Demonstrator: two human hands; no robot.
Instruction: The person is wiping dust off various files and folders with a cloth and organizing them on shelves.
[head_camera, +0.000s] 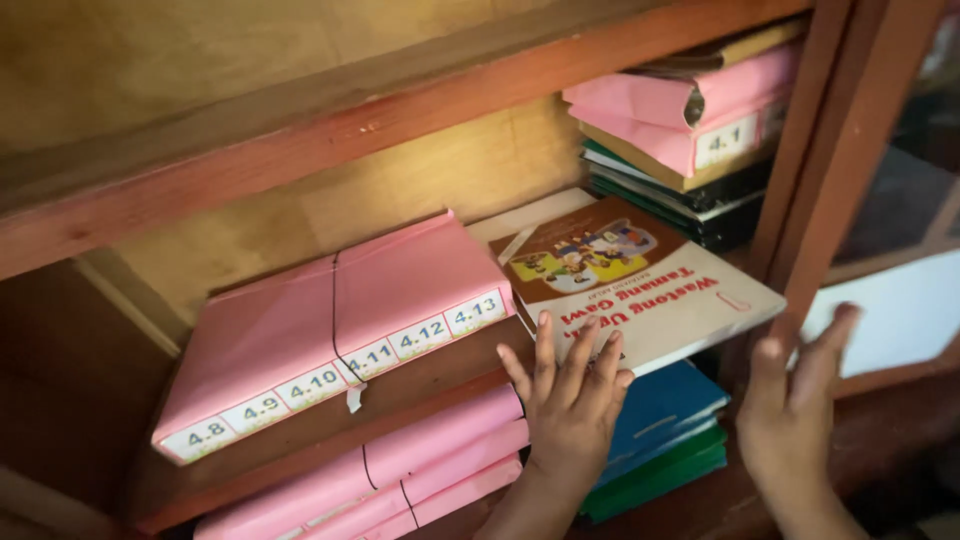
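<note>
Pressing spread, flat fingers on the book (640, 275), the left hand (570, 400) grips nothing. The book's long axis runs diagonally into the shelf (300, 150). The right hand (795, 400) rests open on the frame (800, 200) beside the book.

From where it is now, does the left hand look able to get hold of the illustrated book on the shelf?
Probably yes. The left hand already has its fingertips on the front edge of the illustrated book, which overhangs the shelf with nothing in front of it.

I see only my two bare hands, the left hand (570, 405) and right hand (790, 410), slim fingers (545, 345) ringless, wrists without sleeves or watch.
</note>
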